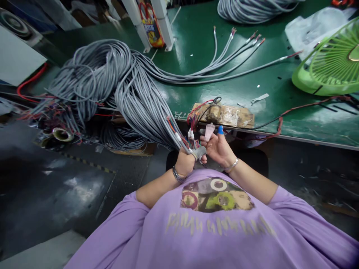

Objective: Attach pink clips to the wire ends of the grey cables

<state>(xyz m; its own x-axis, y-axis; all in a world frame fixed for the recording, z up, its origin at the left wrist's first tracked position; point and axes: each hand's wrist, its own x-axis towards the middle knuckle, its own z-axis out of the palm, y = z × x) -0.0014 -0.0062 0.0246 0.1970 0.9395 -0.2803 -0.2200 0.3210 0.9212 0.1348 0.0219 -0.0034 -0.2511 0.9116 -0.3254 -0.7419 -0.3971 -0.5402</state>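
Observation:
My left hand [186, 161] is closed around the stripped ends of a bundle of grey cables near the bench's front edge. Its thumb wears a grey wrap [199, 152]. Thin coloured wires [191, 120] and white sleeves [191, 133] stick out above this grip. Just to the right, my right hand [222, 150] is turned palm up with fingers apart, close to the wire ends. One finger has a pale pink cover [209, 132], another a blue finger cot [220, 129]. Contact between its lower fingers and the wires is hard to make out.
A large heap of grey cables [103, 71] lies across the green bench [193, 48], with several stripped ends fanned right. A stained cardboard piece [232, 115] sits at the front edge. A green fan [333, 61], plastic bag [305, 30] and another cable coil [252, 11] are around.

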